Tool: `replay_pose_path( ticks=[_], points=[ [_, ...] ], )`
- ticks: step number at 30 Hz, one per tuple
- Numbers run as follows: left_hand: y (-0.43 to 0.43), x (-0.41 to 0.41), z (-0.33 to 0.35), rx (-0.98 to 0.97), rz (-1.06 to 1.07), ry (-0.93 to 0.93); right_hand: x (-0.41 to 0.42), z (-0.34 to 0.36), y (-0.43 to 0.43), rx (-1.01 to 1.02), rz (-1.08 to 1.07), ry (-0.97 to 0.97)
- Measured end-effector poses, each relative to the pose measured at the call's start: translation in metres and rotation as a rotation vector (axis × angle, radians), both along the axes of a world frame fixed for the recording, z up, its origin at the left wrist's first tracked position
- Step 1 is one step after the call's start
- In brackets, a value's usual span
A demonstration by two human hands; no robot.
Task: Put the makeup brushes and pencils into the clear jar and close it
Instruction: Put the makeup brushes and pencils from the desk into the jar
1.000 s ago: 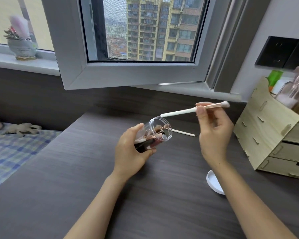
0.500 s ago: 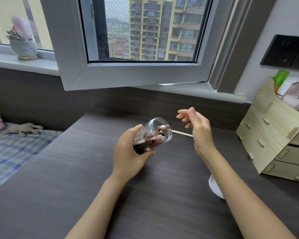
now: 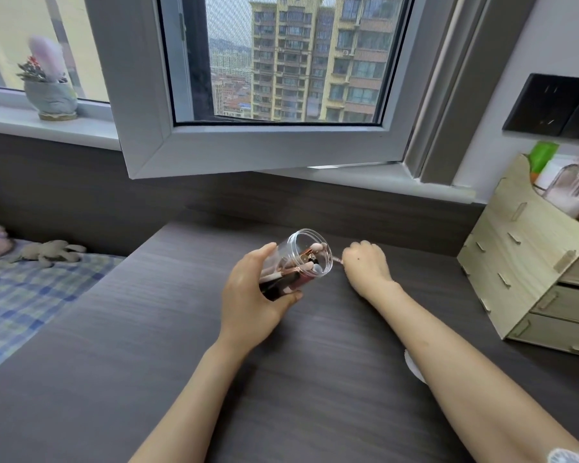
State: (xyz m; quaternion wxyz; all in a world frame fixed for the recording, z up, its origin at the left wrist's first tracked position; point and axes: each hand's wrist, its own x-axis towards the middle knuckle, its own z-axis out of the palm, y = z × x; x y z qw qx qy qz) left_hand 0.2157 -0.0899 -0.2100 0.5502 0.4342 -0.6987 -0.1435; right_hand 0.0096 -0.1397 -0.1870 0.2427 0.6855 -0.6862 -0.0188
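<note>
My left hand holds the clear jar tilted, its open mouth pointing up and to the right. Several makeup brushes and pencils lie inside it, pink and white tips showing at the mouth. My right hand rests on the dark desk just right of the jar, fingers curled down over the thin white brush lying there; only a short bit of it shows at the fingers. The white lid lies on the desk, mostly hidden under my right forearm.
A wooden drawer organiser with bottles stands at the right. An open window sash hangs over the desk's back edge. A bed with a checked sheet lies to the left, a plant pot on the sill.
The white brush held by my right hand a second ago went into the jar. My right hand then dropped to the desk and closed over the remaining thin brush.
</note>
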Motion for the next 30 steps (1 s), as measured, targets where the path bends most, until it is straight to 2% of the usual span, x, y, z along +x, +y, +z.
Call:
replay_pose_path(
  ticks=[2, 4, 5, 7, 8, 9, 11, 14, 19, 22, 26, 28, 30],
  points=[
    [0.001, 0.000, 0.001, 0.001, -0.002, 0.008, -0.006, 0.012, 0.013, -0.257, 0.007, -0.291],
    [0.002, 0.000, 0.001, -0.003, -0.004, 0.010, -0.008, 0.033, 0.037, -0.616, 0.133, -0.732],
    [0.002, 0.000, 0.001, -0.006, -0.007, 0.008, -0.007, 0.046, 0.052, -0.716, 0.176, -0.955],
    [0.003, -0.001, 0.002, -0.006, -0.014, 0.007, 0.001, 0.068, 0.082, -0.853, 0.317, -1.360],
    [0.003, -0.002, 0.002, -0.006, -0.017, 0.003, 0.009, 0.078, 0.095, -0.866, 0.414, -1.516],
    [0.004, -0.003, 0.002, -0.006, -0.020, -0.004, 0.016, 0.082, 0.104, -0.844, 0.493, -1.593],
    [0.006, -0.004, 0.002, -0.010, -0.025, -0.022, 0.032, 0.081, 0.113, -0.735, 0.521, -1.502],
    [0.008, -0.006, 0.001, -0.022, -0.050, -0.042, 0.046, 0.068, 0.108, -0.584, 0.424, -1.241],
    [0.012, -0.006, 0.003, -0.017, -0.069, -0.032, 0.056, 0.046, 0.097, -0.541, 0.345, -0.812],
    [0.013, -0.005, 0.004, -0.009, -0.086, -0.014, 0.054, 0.045, 0.100, -0.435, 0.357, -0.837],
    [0.014, -0.004, 0.003, 0.034, -0.110, 0.046, 0.025, 0.049, 0.121, -0.366, 0.383, -1.151],
    [0.015, -0.004, 0.003, 0.050, -0.114, 0.066, -0.004, 0.045, 0.137, -0.214, 0.222, -1.081],
    [0.016, -0.006, 0.003, 0.069, -0.116, 0.074, -0.032, 0.034, 0.156, 0.070, 0.026, -0.837]
  ],
)
